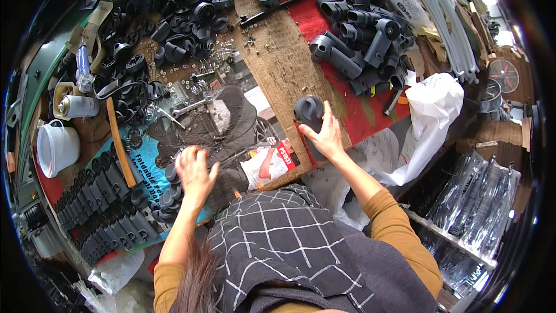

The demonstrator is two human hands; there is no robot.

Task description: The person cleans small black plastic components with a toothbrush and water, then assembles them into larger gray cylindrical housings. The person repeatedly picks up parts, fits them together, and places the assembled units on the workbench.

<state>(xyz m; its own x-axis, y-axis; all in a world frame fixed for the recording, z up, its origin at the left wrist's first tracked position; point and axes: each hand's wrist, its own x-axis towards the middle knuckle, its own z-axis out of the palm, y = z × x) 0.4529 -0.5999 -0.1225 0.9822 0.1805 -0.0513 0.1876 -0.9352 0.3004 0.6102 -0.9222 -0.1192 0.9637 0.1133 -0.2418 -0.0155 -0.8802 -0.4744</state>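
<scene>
My right hand (328,137) grips a dark grey plastic part (308,110) with a rounded top, thumb at its lower side and fingers along its right edge. It is over the cardboard strip near the front of the bench. My left hand (197,175) hovers palm down with its fingers apart and slightly bent, holding nothing that I can see. Just left of it are several small dark grey parts (168,200). Ahead of that hand, a metal wrench (193,106) lies among bolts and screws on a printed sheet (255,171).
Black caps and wheels (179,35) heap up at the back left. Grey tube joints (353,40) pile on red cloth at the back right. Rows of dark clips (107,182), an orange-brown strip (119,145) and a white bucket (58,148) are left. A white bag (431,116) hangs right.
</scene>
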